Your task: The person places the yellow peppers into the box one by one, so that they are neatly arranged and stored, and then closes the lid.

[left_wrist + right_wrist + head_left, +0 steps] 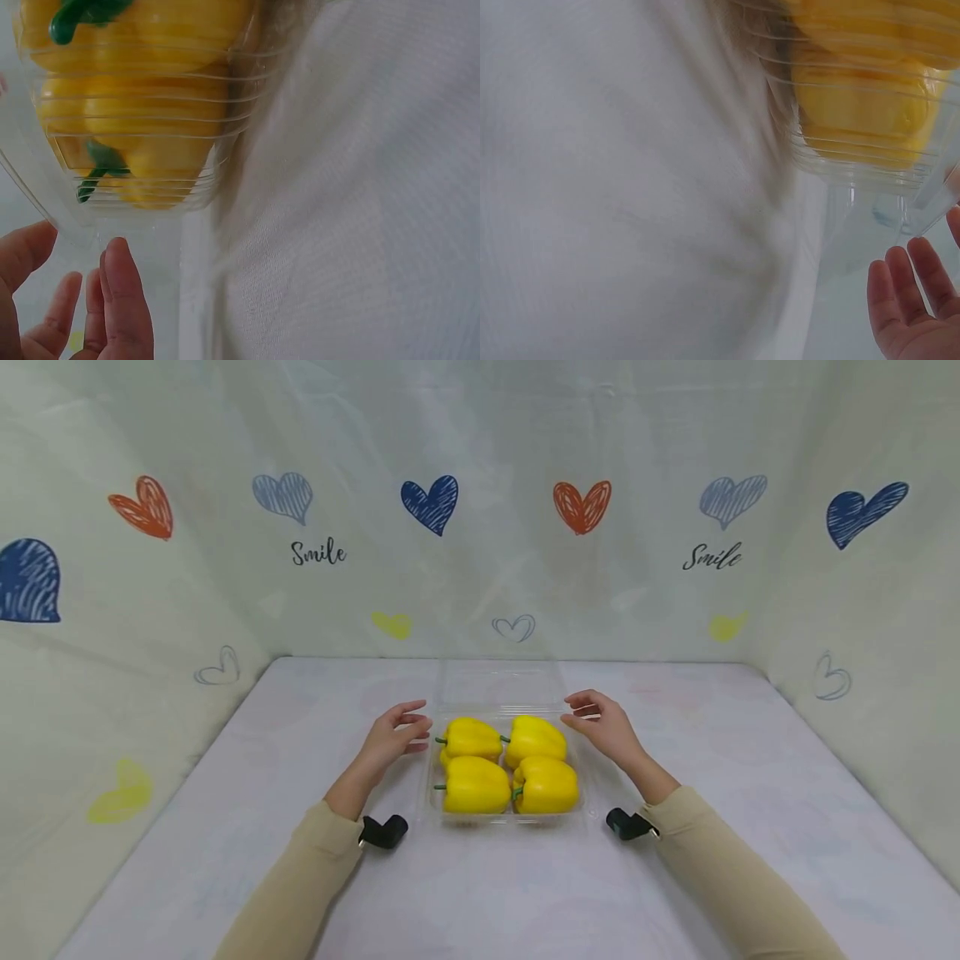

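Observation:
A clear plastic clamshell box [512,818] lies in the middle of the table, its transparent lid [498,685] folded back toward the far edge. Inside it sit several yellow bell peppers [476,786] with green stems, in two rows. At the box's far left corner is my left hand [393,733], fingers extended and apart, holding nothing. Across from it, my right hand [602,720] is by the far right corner, its fingers also spread and holding nothing. Both wrist views show fingertips close to the box rim; whether they touch it I cannot tell.
The box stands on a white-covered table [480,893]. Behind it and on both sides hangs a pale curtain [495,577] printed with hearts and "Smile". Black wrist devices [386,832] are strapped at the beige sleeves [300,877].

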Demonstrator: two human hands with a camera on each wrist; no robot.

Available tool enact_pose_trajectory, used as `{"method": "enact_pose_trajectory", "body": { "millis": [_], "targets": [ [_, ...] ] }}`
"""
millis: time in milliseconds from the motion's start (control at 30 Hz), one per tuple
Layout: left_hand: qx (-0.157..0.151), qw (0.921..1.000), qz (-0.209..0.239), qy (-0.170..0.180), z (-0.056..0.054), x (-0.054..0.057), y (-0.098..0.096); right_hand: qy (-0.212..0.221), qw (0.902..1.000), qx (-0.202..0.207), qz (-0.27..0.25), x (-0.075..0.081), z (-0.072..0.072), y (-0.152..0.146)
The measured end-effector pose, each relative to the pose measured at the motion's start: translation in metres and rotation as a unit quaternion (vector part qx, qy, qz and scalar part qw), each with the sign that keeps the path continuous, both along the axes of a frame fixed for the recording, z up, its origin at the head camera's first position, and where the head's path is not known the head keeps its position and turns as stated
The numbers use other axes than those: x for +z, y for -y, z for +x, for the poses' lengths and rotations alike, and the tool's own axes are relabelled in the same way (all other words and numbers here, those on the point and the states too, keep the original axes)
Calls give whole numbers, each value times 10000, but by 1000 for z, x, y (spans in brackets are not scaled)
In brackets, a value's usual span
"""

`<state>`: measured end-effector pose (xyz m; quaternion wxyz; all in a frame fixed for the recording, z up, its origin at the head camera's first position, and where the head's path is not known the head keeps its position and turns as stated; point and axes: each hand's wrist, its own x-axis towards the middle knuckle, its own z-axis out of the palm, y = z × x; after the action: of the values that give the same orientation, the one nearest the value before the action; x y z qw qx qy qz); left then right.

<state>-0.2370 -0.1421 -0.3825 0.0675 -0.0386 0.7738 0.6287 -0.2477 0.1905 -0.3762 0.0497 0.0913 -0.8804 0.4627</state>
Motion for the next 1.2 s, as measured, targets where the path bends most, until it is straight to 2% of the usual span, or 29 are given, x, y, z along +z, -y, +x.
{"method": "enact_pose_trajectory", "body": {
  "millis": [167, 300, 467, 700, 833, 967, 1200],
  "targets": [
    [-171, 9998, -21, -104, -7, -1, 1, 168, 9998, -63, 32, 1, -8, -1],
    [-420, 9990, 41, -155, -13, 1, 2, 307, 9995, -96, 49, 1, -15, -2],
    [-678, 9975, 107, -143, -20, 2, 3, 579, 9982, -69, -152, -2, -22, -2],
    [-1055, 9942, 165, -116, -25, 1, 2, 949, 9954, -35, -155, -3, -26, 0],
    [-971, 9952, 112, -34, -24, 1, 2, 1094, 9940, 37, -74, -3, -28, 1],
    [-975, 9949, 250, -87, -24, 0, 3, 1202, 9927, -5, -4, -3, -26, -1],
    [-888, 9952, 287, -284, -24, -2, 2, 959, 9954, 28, -62, -2, -24, -2]
  ]
}}
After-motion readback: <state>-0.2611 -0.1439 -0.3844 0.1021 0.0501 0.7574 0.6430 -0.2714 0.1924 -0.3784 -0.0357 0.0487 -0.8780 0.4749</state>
